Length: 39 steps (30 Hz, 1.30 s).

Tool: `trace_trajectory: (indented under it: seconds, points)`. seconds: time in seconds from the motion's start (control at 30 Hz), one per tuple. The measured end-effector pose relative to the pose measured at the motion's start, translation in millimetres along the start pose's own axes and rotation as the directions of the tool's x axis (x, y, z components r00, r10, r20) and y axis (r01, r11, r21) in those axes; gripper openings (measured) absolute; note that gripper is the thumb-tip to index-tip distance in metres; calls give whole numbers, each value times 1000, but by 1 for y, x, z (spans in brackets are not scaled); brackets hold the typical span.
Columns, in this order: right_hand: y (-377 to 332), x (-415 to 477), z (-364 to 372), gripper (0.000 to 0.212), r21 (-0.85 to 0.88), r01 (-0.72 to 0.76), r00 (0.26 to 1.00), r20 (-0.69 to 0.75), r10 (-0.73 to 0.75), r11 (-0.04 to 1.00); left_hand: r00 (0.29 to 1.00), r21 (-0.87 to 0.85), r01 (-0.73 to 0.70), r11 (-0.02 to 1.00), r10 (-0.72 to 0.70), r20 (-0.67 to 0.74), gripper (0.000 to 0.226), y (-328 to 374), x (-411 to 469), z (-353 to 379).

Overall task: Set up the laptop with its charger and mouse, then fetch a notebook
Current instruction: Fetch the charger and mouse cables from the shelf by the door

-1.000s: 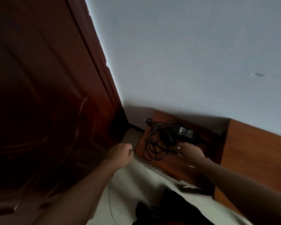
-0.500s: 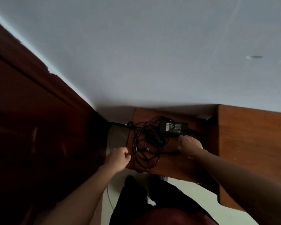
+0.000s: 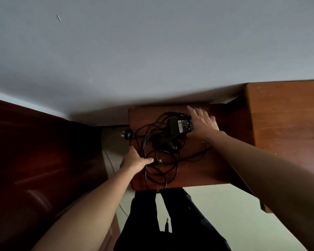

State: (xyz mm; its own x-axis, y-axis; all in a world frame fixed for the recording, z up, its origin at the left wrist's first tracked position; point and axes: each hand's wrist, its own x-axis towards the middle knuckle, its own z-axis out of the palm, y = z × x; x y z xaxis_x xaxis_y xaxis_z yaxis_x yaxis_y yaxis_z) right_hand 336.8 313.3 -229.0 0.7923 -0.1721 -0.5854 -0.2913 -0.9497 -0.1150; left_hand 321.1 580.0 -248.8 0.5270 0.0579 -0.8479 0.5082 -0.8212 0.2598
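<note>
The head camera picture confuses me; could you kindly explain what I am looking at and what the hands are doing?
There is no robot: a person wears a wide-angle camera on the head, so this one view looks down along both bare arms. The left hand lies on a tangle of black cable at the left edge of a small wooden table; whether it grips the cable is unclear. The right hand, fingers spread, rests against the right end of the black charger brick. The plug sticks out past the table's left edge. A taller wooden unit stands to the right, a dark door to the left, a pale wall behind. No laptop or notebook is in view.
</note>
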Motion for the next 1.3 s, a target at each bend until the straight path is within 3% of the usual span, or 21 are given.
trace_trajectory:
  seconds: [0.07,0.2,0.33,0.43,0.57,0.7,0.77,1.0,1.3]
  points:
    - [-10,17,5,122,-78,51,998,45,-48,996,1000,-8,22,1000,-22,-7,98,-2,2,16]
    - [-19,42,20,126,-111,81,985,158,-63,991,990,-199,92,976,-111,-88,75,-9,11,43]
    - [-19,47,35,121,-119,58,989,140,-41,991,977,-366,142,920,-191,-100,45,-13,21,50]
    - [-21,46,39,124,-186,70,988,145,-43,980,978,-361,135,923,-183,-103,15,-14,26,49]
    - [-21,41,41,132,-127,75,972,231,-44,989,970,-417,145,897,-213,-121,21,-16,29,44]
    - [-17,24,52,126,-119,76,984,167,-55,990,975,-654,135,744,-216,-44,14,-16,24,38]
    - [-17,16,62,117,-97,46,991,132,-33,994,977,-689,120,715,-207,-43,16,-15,23,33]
    - [-22,-5,87,106,-96,-8,997,76,15,995,996,-620,88,779,-69,54,27,-18,9,16]
    - [-10,-34,100,105,-1,29,996,82,-29,1000,999,-394,-45,918,34,-35,22,-24,-5,8]
